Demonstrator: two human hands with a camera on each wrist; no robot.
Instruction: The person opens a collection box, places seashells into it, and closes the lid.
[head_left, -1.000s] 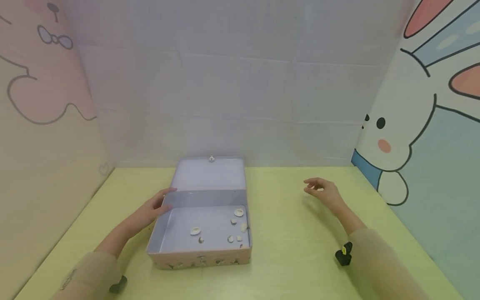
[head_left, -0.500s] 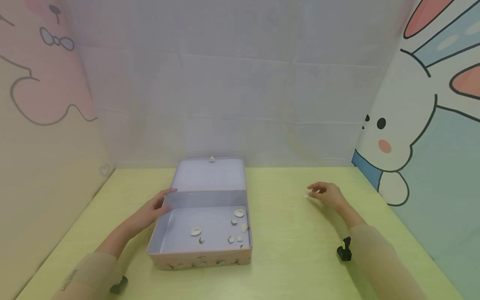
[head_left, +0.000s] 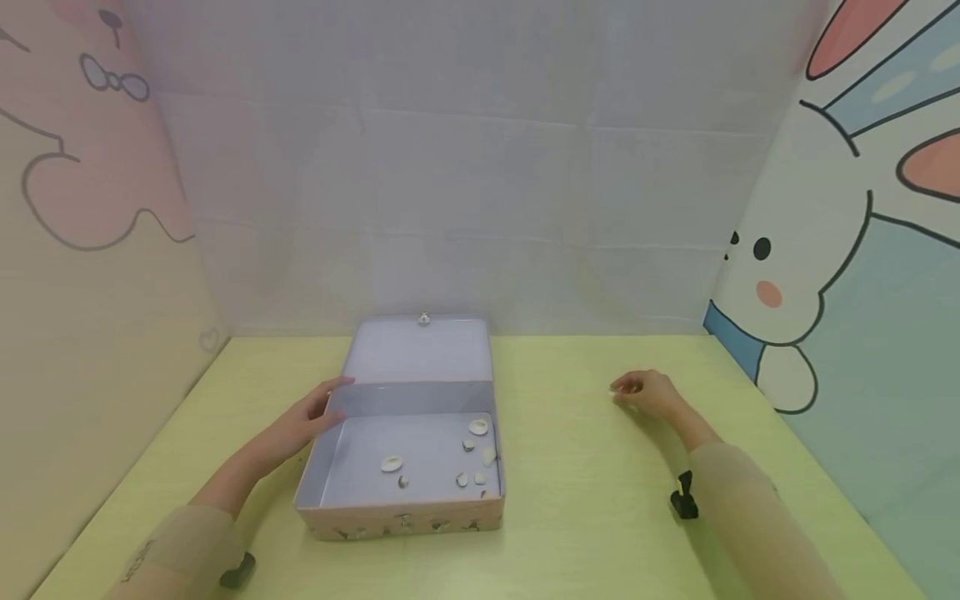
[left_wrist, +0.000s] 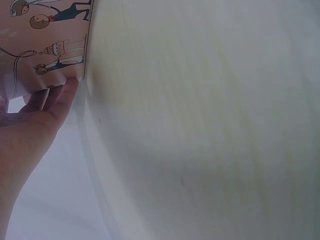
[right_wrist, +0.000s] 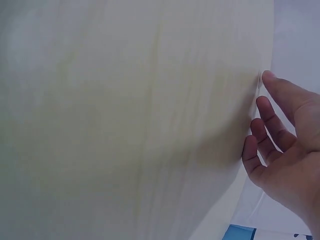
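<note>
An open tin box [head_left: 403, 518] with a lilac inside and pink, cartoon-printed walls stands left of the table's middle, its lid [head_left: 420, 350] tilted back. Several small white shells, one of them an oval shell [head_left: 392, 463], lie on its floor, mostly along the right wall. My left hand [head_left: 303, 421] grips the box's left wall near the hinge; in the left wrist view its fingers lie along the printed side. At the right, my right hand [head_left: 651, 395] is down at the table, thumb and fingertips closing round a tiny white piece, probably a shell, which they mostly hide.
The pale yellow-green table [head_left: 562, 500] runs back to a white cloth wall [head_left: 465, 167]. Side panels with a bear drawing and a rabbit drawing [head_left: 780, 275] border it left and right. A black wrist camera [head_left: 684, 498] hangs under the right sleeve.
My right hand has come down to the table, and its fingertips have closed round the small white piece. The left hand and the box have stayed where they were.
</note>
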